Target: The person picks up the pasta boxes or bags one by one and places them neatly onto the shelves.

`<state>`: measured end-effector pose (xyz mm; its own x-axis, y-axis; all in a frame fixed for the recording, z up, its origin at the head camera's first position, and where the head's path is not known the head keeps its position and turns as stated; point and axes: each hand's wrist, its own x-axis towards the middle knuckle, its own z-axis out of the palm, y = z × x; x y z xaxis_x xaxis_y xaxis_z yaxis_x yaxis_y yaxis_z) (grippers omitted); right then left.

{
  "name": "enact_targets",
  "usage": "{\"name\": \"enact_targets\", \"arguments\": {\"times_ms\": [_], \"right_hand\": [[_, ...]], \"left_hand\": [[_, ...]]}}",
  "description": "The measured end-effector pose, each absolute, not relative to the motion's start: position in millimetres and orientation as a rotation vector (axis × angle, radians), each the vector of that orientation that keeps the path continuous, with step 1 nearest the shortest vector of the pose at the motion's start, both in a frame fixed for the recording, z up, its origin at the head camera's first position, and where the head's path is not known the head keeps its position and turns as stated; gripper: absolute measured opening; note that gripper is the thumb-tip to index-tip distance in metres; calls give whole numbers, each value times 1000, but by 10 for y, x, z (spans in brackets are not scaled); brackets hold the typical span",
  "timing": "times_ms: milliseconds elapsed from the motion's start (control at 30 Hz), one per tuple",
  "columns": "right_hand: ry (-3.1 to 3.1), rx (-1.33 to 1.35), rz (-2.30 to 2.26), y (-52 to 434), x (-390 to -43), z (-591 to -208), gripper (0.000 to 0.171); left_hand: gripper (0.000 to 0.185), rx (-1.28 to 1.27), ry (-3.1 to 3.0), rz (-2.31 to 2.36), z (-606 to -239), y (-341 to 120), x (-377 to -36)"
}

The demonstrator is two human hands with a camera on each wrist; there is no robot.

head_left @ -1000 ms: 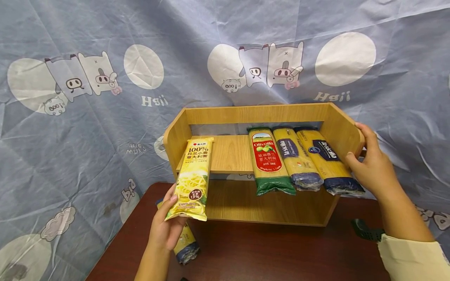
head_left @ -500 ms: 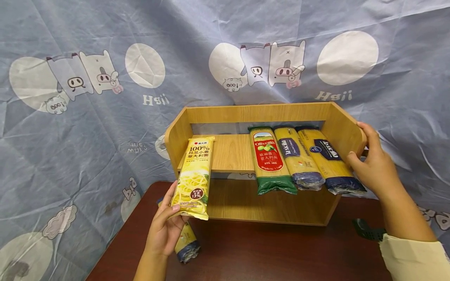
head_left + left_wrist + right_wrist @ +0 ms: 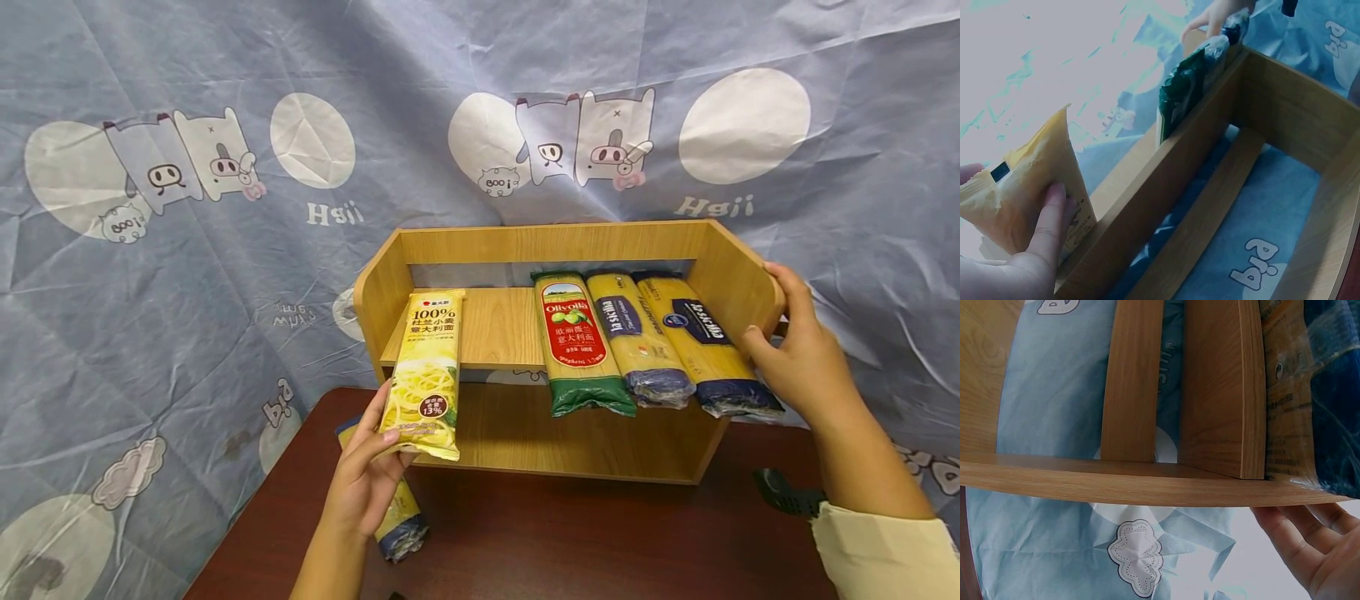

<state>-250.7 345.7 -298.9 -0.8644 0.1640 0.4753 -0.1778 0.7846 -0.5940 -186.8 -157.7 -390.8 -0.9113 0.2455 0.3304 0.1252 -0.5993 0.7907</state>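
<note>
My left hand [image 3: 367,475] holds a yellow packet of spaghetti [image 3: 423,375] by its lower end, thumb on the front and fingers behind. The packet's top overlaps the left part of the upper board of a wooden shelf [image 3: 498,325]; in the left wrist view the packet [image 3: 1029,187] is close against the board's front edge. My right hand [image 3: 806,358] grips the shelf's right side panel [image 3: 731,275] from outside, with its fingertips [image 3: 1279,525] against the wood. On the upper board lie a green-and-red spaghetti packet [image 3: 577,333] and two blue-ended pasta packets [image 3: 637,333].
Another blue-ended pasta packet [image 3: 401,521] lies on the dark red table [image 3: 540,533], partly hidden behind my left forearm. The shelf has a lower board [image 3: 562,433]. Behind it hangs a blue-grey printed cloth [image 3: 420,125]. A dark strap-like thing [image 3: 783,492] is by my right forearm.
My left hand has moved slightly right and up with the yellow packet, which now stands a little more upright over the shelf's left part. My right hand stays on the side panel.
</note>
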Motion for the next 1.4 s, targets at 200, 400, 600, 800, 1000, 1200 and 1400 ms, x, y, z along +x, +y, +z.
{"name": "enact_targets", "arguments": {"times_ms": [200, 400, 600, 800, 1000, 1200, 1400], "right_hand": [[-2458, 13, 885, 3457, -2508, -2989, 82], [-2458, 17, 893, 3468, -2518, -2990, 82], [-2454, 16, 902, 3457, -2517, -2993, 82], [-2460, 9, 903, 3452, -2510, -2990, 82], [-2464, 2, 892, 3450, -2509, -2988, 82], [-2464, 1, 895, 3458, -2514, -2997, 82], [-2465, 3, 894, 3460, -2510, -2998, 82]], "left_hand": [[71, 637, 1360, 2660, -3906, -1534, -1924], [72, 602, 1386, 2637, -3883, -1474, -1977], [71, 587, 1423, 2607, -3864, -1413, -2032], [72, 579, 1397, 2605, -3854, -1353, -2078], [71, 600, 1399, 2580, -3848, -1285, -2120], [71, 574, 1411, 2561, -3822, -1227, -2157], [72, 545, 1461, 2550, -3797, -1201, -2135]]}}
